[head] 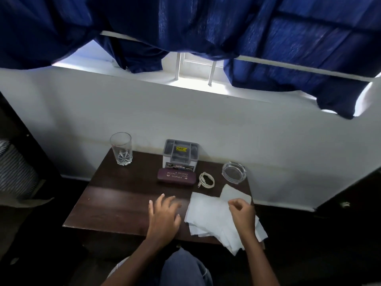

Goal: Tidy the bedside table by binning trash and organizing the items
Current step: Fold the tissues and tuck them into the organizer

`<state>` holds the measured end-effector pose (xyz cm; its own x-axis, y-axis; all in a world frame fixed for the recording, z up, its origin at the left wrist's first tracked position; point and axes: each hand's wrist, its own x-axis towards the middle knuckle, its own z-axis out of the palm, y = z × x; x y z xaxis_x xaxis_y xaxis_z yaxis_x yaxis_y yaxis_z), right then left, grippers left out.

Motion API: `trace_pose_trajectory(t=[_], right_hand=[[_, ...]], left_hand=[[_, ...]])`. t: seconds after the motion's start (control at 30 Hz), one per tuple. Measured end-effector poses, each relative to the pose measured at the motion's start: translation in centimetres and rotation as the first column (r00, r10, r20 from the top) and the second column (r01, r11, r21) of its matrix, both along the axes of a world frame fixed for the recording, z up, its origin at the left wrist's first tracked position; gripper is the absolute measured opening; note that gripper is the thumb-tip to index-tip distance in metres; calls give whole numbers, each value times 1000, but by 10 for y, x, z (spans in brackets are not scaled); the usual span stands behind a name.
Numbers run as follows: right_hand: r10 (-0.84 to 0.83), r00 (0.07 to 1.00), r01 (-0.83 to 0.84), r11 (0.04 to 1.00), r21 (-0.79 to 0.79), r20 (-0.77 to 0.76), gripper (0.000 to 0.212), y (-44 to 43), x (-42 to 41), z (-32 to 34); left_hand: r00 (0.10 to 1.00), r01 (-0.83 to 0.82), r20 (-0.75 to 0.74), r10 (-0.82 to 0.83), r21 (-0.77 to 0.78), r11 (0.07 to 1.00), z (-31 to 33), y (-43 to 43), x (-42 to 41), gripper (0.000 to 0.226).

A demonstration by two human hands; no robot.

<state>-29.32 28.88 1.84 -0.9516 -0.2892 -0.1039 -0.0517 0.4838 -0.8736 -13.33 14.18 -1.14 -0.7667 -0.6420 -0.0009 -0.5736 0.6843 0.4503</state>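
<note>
Dark brown wooden tabletop (115, 203) seen from above, with a person's two hands over its near edge. The left hand (165, 215) is palm down with fingers spread and relaxed, grasping nothing; whether it touches the wood is unclear. The right hand (242, 213) rests on a loose pile of white paper sheets (208, 217) with its fingers curled inward; whether they pinch a sheet cannot be told. The pile lies under and around the right hand and overhangs the tabletop's near right corner.

Just beyond the left hand's fingertips lies a maroon oblong spectacle case (176, 176). Behind it, a grey plastic compartment box (181, 153) stands against the white wall (268, 141). Beyond the gap between the hands lies a coiled white cable (206, 179). Beyond the right hand, near the right edge, sits a clear glass ashtray (234, 172), just beside the farthest sheet. Well to the left of the left hand, at the back left corner, a clear drinking glass (121, 148) stands upright. Open wood stretches from the left hand out to the left edge.
</note>
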Motion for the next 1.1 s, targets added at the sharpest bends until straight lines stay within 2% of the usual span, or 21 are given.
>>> trace_pose_trajectory(t=[0.2, 0.4, 0.57, 0.73, 0.87, 1.0, 1.1], right_hand=[[9, 1000, -9, 1000, -24, 5, 16, 18, 49, 22], [-34, 998, 34, 999, 13, 49, 13, 19, 77, 18], [54, 993, -72, 984, 165, 107, 15, 0, 71, -2], [151, 988, -157, 944, 292, 42, 20, -32, 35, -12], [190, 981, -160, 912, 378, -43, 22, -50, 1, -19], [154, 987, -132, 943, 304, -49, 23, -55, -19, -22], [106, 994, -94, 963, 251, -38, 21, -52, -31, -22]], left_hand=[[997, 45, -74, -39, 77, 996, 31, 26, 23, 26], [983, 30, -183, -2, 151, 988, 18, 45, 40, 24], [949, -62, -285, 138, 261, 963, -11, 43, 35, 25], [940, -133, -283, 193, 218, 967, -22, 27, -7, 23], [959, -124, -232, 161, 166, 978, -31, 20, -48, 26], [983, -64, -172, 72, 50, 997, -40, 23, -81, 35], [989, -37, -141, 43, 46, 998, -43, 23, -93, 31]])
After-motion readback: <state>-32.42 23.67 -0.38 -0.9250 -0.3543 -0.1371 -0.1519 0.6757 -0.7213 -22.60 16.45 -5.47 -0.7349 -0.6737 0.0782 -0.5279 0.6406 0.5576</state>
